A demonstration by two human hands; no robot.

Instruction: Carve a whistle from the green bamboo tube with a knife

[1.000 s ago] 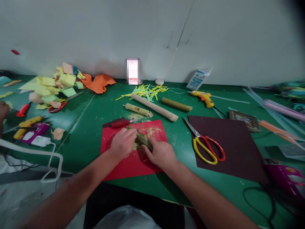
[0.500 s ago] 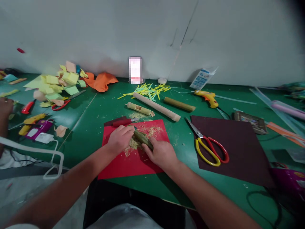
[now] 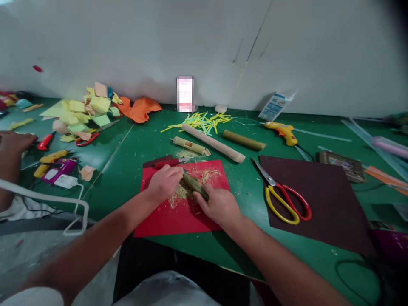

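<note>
A short green bamboo tube [image 3: 195, 184] slants between my two hands, low over a red paper sheet [image 3: 153, 221]. My left hand [image 3: 166, 182] is closed at its upper left end; whether something small is also under those fingers is hidden. Around the lower right end, my right hand [image 3: 220, 205] is closed with the thumb along the side. Pale shavings [image 3: 180, 192] lie scattered on the sheet beneath the tube. Just beyond my left hand, a red-handled knife [image 3: 167, 162] lies at the sheet's top edge.
Behind the sheet lie a notched bamboo piece [image 3: 190, 145], a long pale stick [image 3: 213, 143] and another bamboo length [image 3: 244, 140]. Scissors [image 3: 285, 199] rest on dark paper [image 3: 328, 204] to the right, below a glue gun [image 3: 282, 131]. A co-worker's hand [image 3: 15, 141] is at far left.
The view has shifted slightly, so the table's things appear a little further right. Both my hands keep their grip on the bamboo tube. The co-worker's hand has come further into view.
</note>
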